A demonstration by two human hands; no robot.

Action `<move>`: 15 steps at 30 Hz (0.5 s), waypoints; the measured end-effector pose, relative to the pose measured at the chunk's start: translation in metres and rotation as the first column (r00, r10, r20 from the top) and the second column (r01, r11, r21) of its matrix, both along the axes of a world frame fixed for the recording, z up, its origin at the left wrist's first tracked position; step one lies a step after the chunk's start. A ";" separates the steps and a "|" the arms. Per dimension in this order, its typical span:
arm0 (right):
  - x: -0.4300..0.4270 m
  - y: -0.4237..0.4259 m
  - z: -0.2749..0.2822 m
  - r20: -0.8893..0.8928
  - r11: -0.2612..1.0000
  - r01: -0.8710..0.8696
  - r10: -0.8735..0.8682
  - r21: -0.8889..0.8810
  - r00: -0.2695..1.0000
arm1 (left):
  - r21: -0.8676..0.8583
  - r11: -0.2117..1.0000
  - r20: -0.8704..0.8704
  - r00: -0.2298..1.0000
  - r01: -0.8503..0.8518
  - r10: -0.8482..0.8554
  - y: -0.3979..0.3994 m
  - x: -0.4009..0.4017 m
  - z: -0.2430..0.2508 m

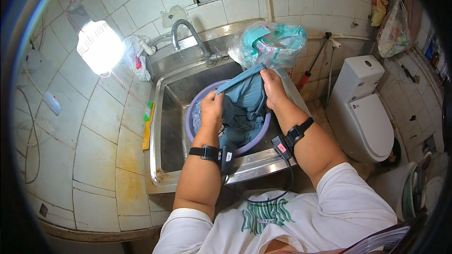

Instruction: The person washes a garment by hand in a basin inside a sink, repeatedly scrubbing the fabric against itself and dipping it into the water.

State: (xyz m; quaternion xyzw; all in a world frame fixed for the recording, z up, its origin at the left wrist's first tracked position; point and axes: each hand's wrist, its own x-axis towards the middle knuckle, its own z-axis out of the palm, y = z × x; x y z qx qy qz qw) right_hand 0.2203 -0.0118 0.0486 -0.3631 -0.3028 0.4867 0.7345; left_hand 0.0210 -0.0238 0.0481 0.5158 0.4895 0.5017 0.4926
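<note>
A blue ribbed garment [249, 90] is stretched between my two hands, its hem band pulled taut and slanting up to the right. My left hand [211, 109] grips the band's lower left end. At the upper right end, my right hand [272, 86] holds the cloth. The garment's lower part hangs into a purple plastic basin [190, 132], where more dark blue cloth lies bunched. Paler fabric [196, 116] shows at the basin's left side. The basin sits in a stainless steel sink [169, 148].
A curved faucet [190, 24] rises behind the basin. Plastic packaging [272, 42] lies at the sink's back right corner. A yellow-handled brush [148, 127] rests along the left rim. A lit lamp [99, 46] hangs at left; a toilet [370, 123] stands at right.
</note>
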 end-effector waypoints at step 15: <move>-0.001 -0.015 0.004 0.284 0.735 -0.523 0.661 -0.431 0.695 | 0.102 0.995 0.611 0.790 -0.007 -0.057 -0.005 0.008 0.012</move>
